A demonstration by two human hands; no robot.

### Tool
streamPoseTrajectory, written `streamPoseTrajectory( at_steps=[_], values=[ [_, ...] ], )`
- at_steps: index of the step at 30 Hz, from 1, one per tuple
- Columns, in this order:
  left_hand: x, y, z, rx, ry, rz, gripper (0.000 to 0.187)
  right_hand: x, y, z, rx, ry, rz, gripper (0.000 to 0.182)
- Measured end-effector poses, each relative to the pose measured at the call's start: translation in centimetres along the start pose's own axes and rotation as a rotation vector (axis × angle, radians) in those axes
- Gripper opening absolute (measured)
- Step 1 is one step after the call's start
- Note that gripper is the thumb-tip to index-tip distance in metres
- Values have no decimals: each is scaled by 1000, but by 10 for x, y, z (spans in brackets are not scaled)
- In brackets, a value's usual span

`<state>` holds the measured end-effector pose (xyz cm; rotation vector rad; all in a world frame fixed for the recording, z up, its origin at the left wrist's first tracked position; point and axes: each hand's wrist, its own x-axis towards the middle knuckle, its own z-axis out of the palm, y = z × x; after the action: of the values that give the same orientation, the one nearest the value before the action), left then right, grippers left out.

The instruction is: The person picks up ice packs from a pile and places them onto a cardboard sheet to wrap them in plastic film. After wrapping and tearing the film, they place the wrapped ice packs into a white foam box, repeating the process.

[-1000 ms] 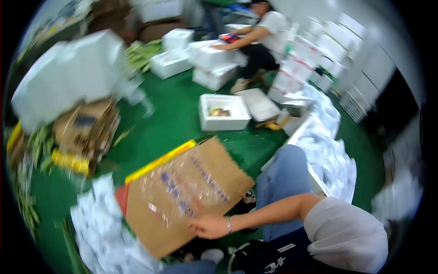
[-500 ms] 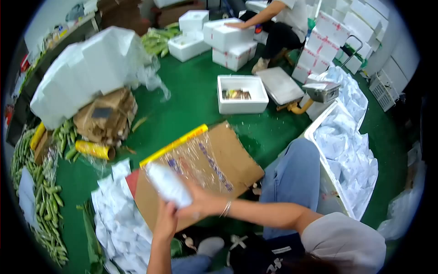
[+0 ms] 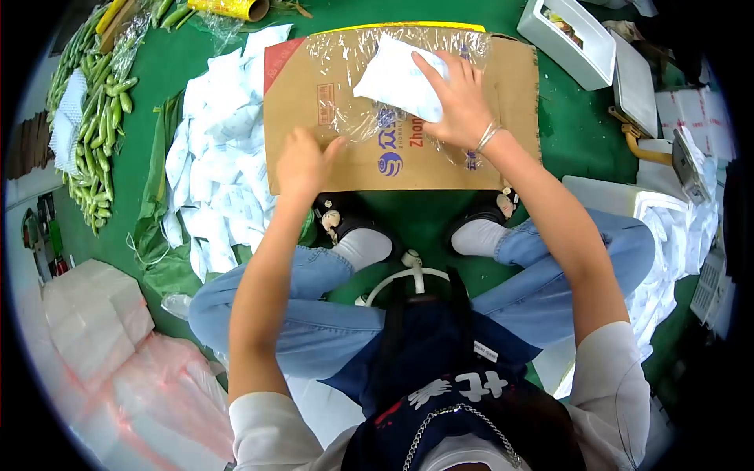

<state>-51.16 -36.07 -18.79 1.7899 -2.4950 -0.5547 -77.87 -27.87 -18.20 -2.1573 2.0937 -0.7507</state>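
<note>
From the head camera we see the right hand (image 3: 462, 100) stretched forward, fingers spread and pressed flat on a white pack (image 3: 397, 77) that lies on clear plastic film (image 3: 353, 94) across a cardboard sheet (image 3: 408, 153). The left hand (image 3: 302, 161) reaches to the near left edge of the film, fingers loosely curled on it; whether it pinches the film we cannot tell. The cardboard lies on a green floor (image 3: 573, 125) just beyond the person's feet. Left of it lies a heap of white packs (image 3: 216, 157), farther left green pods (image 3: 98, 118). An open foam box (image 3: 577, 35) sits far right.
</note>
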Motion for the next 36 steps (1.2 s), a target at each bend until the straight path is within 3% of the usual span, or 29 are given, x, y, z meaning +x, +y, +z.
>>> streamPoseTrajectory(
  at_steps=[5,7,10,11,13,14,16,17,19,20,21,22,23,24,25,26,28,29,31,32,33,36],
  values=[
    [22,-10,17,98,-55,97,31,-2,-1,14,25,-61,25,100],
    [20,-19,-10,-1107,-309,-335,26,-9,0,15,5,-121,-14,100],
    [5,-2,-55,-1677,-411,-248,21,-15,-6,10,2,-201,-125,101],
    [6,12,-51,-1679,-417,-245,21,-15,-10,10,36,-248,-141,101],
    [19,45,-38,-1195,-117,116,18,-7,-10,5,56,-275,-178,101],
    [34,46,-32,-1199,-116,129,18,3,-3,2,45,-268,-176,101],
    [56,50,-19,-746,-76,634,28,26,17,-1,504,-493,-35,96],
    [59,53,-20,-744,-78,647,28,34,25,-3,779,-593,141,93],
    [60,71,-40,-198,214,1081,55,43,40,-8,919,-686,308,92],
    [66,72,-41,-200,218,1092,55,46,41,-6,936,-710,360,93],
    [78,69,-42,-92,72,1063,65,40,35,-4,930,-694,362,93],
    [89,69,-44,16,-67,1028,74,26,20,-2,945,-314,544,95],
    [99,73,-47,13,-53,1043,74,9,3,3,934,72,706,98],
    [107,78,-49,41,-80,1050,73,-13,-12,22,832,205,794,107],
    [113,84,-50,68,-108,1058,72,-28,-35,21,433,132,790,112],
    [117,89,-50,63,-97,1076,72,-35,-60,13,183,56,768,104],
    [121,97,-54,73,-140,1154,67,-47,-60,20,-134,225,557,69],
    [120,99,-57,72,-140,1168,67,-55,-50,21,-142,233,566,69],
    [114,101,-70,82,-188,1089,60,-81,-17,14,46,289,549,31],
    [113,99,-73,76,-184,1100,60,-80,-10,-9,54,468,554,12],
    [109,96,-75,102,-191,1083,60,-74,-4,-35,112,515,583,11],
    [85,99,-87,125,-232,1061,62,-12,7,-97,209,391,626,14]
  ],
)
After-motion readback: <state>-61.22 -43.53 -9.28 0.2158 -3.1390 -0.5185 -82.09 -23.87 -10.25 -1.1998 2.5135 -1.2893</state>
